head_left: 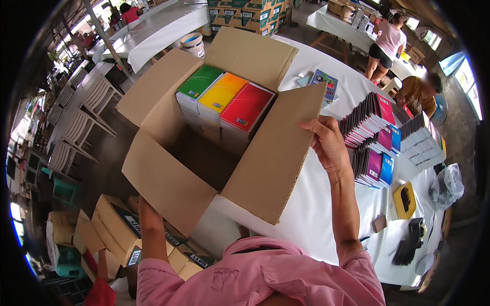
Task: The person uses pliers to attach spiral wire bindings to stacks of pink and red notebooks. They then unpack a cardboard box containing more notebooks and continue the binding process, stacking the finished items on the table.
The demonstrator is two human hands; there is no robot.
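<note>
A large cardboard box [204,168] stands with its flaps spread, partly on the white-covered table. Spiral notebooks fill its far end in three side-by-side stacks, topped by a green notebook [200,81], a yellow notebook [223,93] and a red notebook [247,107]. The near part of the box is dark inside, and its bottom is hard to make out. My right hand [329,143] pinches the edge of the right flap [275,153] between thumb and fingers. My left forearm [153,229] goes up behind the near-left flap [166,178], which hides that hand.
Stacks of purple and blue notebooks [375,137] stand on the table at right. Beyond the box lies a colourful booklet [325,84]. A yellow container [404,200], a black brush [410,242] and a plastic bag [446,186] sit farther right. Other cartons [115,229] are at lower left; people work nearby.
</note>
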